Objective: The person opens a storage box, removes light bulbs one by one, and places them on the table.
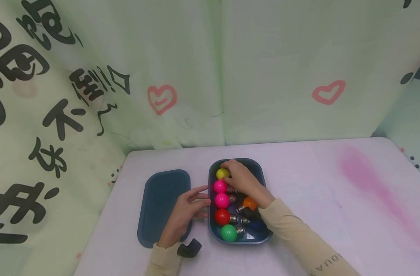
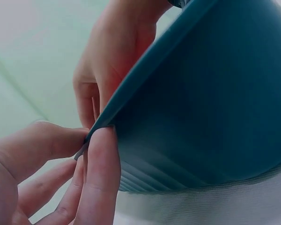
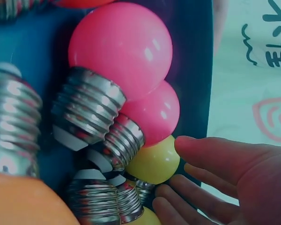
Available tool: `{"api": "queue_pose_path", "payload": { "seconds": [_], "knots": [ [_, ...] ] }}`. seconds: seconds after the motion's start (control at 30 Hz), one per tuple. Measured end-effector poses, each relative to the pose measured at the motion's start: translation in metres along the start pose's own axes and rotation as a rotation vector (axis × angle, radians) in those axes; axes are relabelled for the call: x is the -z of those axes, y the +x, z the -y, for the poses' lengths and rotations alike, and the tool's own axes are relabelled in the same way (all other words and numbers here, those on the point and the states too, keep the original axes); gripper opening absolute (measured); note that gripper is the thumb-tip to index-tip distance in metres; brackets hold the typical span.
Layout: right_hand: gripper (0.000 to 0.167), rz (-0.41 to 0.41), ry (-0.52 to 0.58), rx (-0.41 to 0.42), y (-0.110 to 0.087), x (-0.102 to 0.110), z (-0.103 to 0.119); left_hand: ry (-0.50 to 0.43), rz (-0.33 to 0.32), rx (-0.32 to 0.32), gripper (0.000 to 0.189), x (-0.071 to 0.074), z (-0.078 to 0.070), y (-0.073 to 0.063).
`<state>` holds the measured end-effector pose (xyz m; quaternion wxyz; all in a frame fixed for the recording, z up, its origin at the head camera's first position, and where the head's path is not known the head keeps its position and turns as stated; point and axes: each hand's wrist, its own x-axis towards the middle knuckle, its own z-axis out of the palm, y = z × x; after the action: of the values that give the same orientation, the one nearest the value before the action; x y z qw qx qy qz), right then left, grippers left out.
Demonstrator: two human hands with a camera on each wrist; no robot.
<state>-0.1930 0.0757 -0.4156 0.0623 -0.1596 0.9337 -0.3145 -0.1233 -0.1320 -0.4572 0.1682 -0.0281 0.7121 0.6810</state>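
A dark blue tray [image 1: 254,165] on the table holds several round coloured light bulbs with silver screw bases. My left hand [image 1: 189,209] is at its left edge, thumb and a finger pinching the rim in the left wrist view. Reaching into the far left corner, my right hand [image 1: 243,179] has thumb and fingers around a yellow bulb [image 3: 154,161]. Two pink bulbs [image 1: 222,200] lie right beside that one. Nearer along the left wall are a red bulb [image 1: 222,217] and a green bulb [image 1: 229,232]. An orange bulb [image 1: 250,203] lies to the right, partly behind the right wrist.
A second flat blue tray or lid [image 1: 165,199] lies to the left, partly under my left hand. The table [image 1: 313,184] has a pale cloth with a pink patch. Printed curtains [image 1: 265,69] hang behind and beside it. A black wrist camera [image 1: 190,248] sits at my left sleeve.
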Motion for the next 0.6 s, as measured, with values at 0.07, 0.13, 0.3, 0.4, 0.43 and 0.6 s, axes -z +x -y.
{"api": "queue_pose_path", "payload": {
  "seconds": [0.07,0.13,0.3,0.4,0.43,0.6],
  "knots": [
    [0.043,0.004,-0.007,-0.004,0.0009,-0.0006,-0.0010,-0.002,-0.002,-0.001,0.053,-0.0001,0.0003,-0.0003],
    [0.043,0.006,-0.014,-0.009,0.0021,-0.0013,-0.0018,-0.002,-0.003,0.000,0.053,0.0000,0.0009,-0.0001],
    [0.042,0.010,-0.051,-0.017,0.0056,-0.0041,-0.0034,-0.001,-0.010,0.011,0.052,0.0008,0.0024,0.0006],
    [0.042,0.018,-0.070,-0.030,0.0073,-0.0059,-0.0044,-0.001,-0.012,0.016,0.052,0.0013,0.0032,0.0007],
    [0.042,0.018,-0.076,-0.030,0.0077,-0.0063,-0.0048,0.000,-0.012,0.016,0.052,0.0015,0.0037,0.0011],
    [0.040,0.013,-0.092,-0.026,0.0097,-0.0085,-0.0090,0.002,-0.007,0.011,0.052,0.0012,0.0045,0.0026]
  ]
}}
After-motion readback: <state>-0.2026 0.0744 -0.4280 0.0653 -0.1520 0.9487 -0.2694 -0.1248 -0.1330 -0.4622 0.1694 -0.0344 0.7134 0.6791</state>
